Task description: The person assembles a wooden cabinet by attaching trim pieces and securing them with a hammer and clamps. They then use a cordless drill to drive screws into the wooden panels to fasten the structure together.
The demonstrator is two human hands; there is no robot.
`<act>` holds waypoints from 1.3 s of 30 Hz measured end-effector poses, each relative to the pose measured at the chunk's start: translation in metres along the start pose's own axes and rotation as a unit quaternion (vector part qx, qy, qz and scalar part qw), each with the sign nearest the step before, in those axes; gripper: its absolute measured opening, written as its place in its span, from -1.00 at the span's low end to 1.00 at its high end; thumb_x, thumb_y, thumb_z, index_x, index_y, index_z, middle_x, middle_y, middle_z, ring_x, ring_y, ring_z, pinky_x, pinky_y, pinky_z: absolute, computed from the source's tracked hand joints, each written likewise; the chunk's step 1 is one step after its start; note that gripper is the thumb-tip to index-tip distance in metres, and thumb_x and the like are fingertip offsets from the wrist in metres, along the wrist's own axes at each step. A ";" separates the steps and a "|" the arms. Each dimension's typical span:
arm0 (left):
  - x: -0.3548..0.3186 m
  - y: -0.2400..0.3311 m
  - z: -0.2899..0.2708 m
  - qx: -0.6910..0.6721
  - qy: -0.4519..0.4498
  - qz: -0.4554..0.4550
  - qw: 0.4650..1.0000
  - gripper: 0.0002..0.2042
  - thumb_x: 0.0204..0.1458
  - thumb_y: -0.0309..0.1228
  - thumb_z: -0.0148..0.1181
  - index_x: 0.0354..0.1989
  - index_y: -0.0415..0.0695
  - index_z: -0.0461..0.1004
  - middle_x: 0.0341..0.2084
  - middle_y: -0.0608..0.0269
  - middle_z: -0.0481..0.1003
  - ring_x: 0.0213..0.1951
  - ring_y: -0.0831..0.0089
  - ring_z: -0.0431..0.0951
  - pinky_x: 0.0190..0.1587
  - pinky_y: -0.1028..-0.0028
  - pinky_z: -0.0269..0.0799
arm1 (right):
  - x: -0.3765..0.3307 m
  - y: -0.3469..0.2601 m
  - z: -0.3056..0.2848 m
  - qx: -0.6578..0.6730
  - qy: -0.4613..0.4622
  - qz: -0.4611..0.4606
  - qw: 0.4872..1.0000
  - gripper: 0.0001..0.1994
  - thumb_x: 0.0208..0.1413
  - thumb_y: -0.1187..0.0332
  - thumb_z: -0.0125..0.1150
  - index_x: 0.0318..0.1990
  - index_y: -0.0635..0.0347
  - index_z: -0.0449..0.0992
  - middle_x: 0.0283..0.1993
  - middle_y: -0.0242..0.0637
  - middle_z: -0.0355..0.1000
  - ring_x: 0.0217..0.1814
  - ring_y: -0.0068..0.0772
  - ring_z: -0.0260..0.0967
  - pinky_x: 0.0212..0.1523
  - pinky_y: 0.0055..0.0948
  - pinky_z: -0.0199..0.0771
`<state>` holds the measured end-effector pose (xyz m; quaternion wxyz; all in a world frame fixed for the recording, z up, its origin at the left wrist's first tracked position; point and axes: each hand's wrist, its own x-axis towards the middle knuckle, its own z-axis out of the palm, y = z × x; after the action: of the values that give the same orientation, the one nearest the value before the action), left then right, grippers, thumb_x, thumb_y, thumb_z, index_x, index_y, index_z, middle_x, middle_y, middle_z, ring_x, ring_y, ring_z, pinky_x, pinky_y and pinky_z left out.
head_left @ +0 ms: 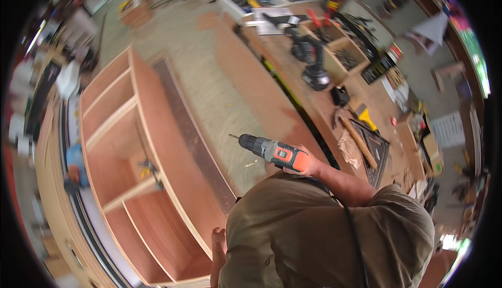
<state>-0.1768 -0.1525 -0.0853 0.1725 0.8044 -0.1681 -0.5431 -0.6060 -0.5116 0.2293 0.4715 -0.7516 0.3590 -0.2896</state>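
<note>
My right hand [309, 160] is closed round the grip of an orange and grey cordless drill [282, 154]. A thin bit [234, 136] sticks out of the drill's black chuck, pointing left over the floor. Low in the view, my left hand [219, 240] is beside the near end of a reddish wooden cabinet [172, 131]. Its fingers are loosely bent and a little apart, with nothing visible in them. The cabinet has several open compartments framed in paler wood. A clamp [149, 168] with a yellow part sits at its middle divider.
On the right, a workbench [314, 110] carries a second cordless drill [312, 63], a hammer [361, 144], a yellow-handled brush [366, 118] and a wooden box [345, 58] of fasteners. A tray of tools [261, 0] stands at the far end. A dark board [193, 131] lies alongside the cabinet.
</note>
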 end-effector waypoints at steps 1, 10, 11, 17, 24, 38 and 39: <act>0.027 0.026 -0.019 0.036 -0.012 0.029 0.999 -0.55 0.02 -0.29 0.20 0.02 -0.36 0.41 -0.11 -0.17 0.52 -0.01 0.08 0.52 0.05 0.23 0.40 | -0.010 -0.005 -0.009 0.004 0.033 0.013 0.999 -0.60 -0.15 0.38 0.37 -0.09 0.22 0.47 -0.26 -0.21 0.50 -0.28 -0.35 0.46 -0.17 -0.37 0.47; 0.018 0.488 0.051 0.139 0.032 0.351 0.925 -0.79 0.13 -0.36 0.12 -0.28 -0.29 0.50 -0.55 0.29 0.45 -0.47 0.51 0.42 -0.34 0.45 0.36 | -0.053 0.025 -0.102 -0.241 0.272 0.057 0.930 -0.55 -0.21 0.34 0.33 -0.05 0.09 0.48 -0.13 -0.24 0.48 -0.12 -0.14 0.47 -0.08 -0.25 0.48; 0.002 0.530 0.072 0.118 0.014 0.371 0.921 -0.82 0.14 -0.38 0.11 -0.28 -0.28 0.50 -0.55 0.32 0.45 -0.46 0.54 0.41 -0.34 0.49 0.35 | -0.061 0.032 -0.111 -0.167 0.282 0.128 0.936 -0.53 -0.21 0.33 0.31 -0.01 0.05 0.48 -0.08 -0.25 0.48 -0.05 -0.16 0.45 -0.01 -0.25 0.45; -0.021 0.664 0.156 0.053 -0.041 0.456 0.887 -0.89 0.16 -0.47 0.11 -0.28 -0.26 0.51 -0.50 0.39 0.46 -0.42 0.66 0.39 -0.33 0.61 0.32 | -0.098 0.055 -0.185 -0.073 0.499 0.169 0.847 -0.62 -0.10 0.36 0.24 -0.03 0.08 0.48 -0.12 -0.29 0.49 -0.06 -0.25 0.43 -0.04 -0.29 0.42; -0.020 0.692 0.187 0.029 -0.061 0.459 0.886 -0.89 0.16 -0.48 0.10 -0.29 -0.28 0.51 -0.49 0.33 0.49 -0.41 0.64 0.41 -0.29 0.59 0.34 | -0.098 0.086 -0.241 0.011 0.704 0.080 0.706 -0.88 0.02 0.49 0.16 -0.25 0.19 0.46 -0.38 -0.45 0.37 -0.38 -0.62 0.32 -0.36 -0.55 0.35; -0.035 0.817 0.232 0.050 -0.047 0.570 0.819 -0.91 0.12 -0.50 0.16 -0.33 -0.27 0.52 -0.48 0.37 0.49 -0.42 0.66 0.39 -0.33 0.58 0.34 | -0.082 0.178 -0.306 -0.222 0.758 0.201 0.579 -0.91 0.19 0.42 0.17 -0.24 0.15 0.39 -0.40 -0.47 0.31 -0.41 -0.67 0.26 -0.38 -0.58 0.32; -0.040 0.830 0.241 0.063 -0.051 0.584 0.807 -0.92 0.11 -0.50 0.16 -0.33 -0.27 0.52 -0.47 0.37 0.49 -0.42 0.65 0.40 -0.34 0.57 0.35 | -0.078 0.174 -0.308 -0.198 0.760 0.211 0.582 -0.91 0.19 0.41 0.17 -0.24 0.15 0.39 -0.40 -0.47 0.31 -0.41 -0.68 0.26 -0.39 -0.58 0.32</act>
<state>-0.4842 -0.8905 0.2452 0.3972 0.5344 -0.6490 -0.3681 -0.9356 -0.6546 0.1820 -0.0861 -0.2344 0.7832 -0.5694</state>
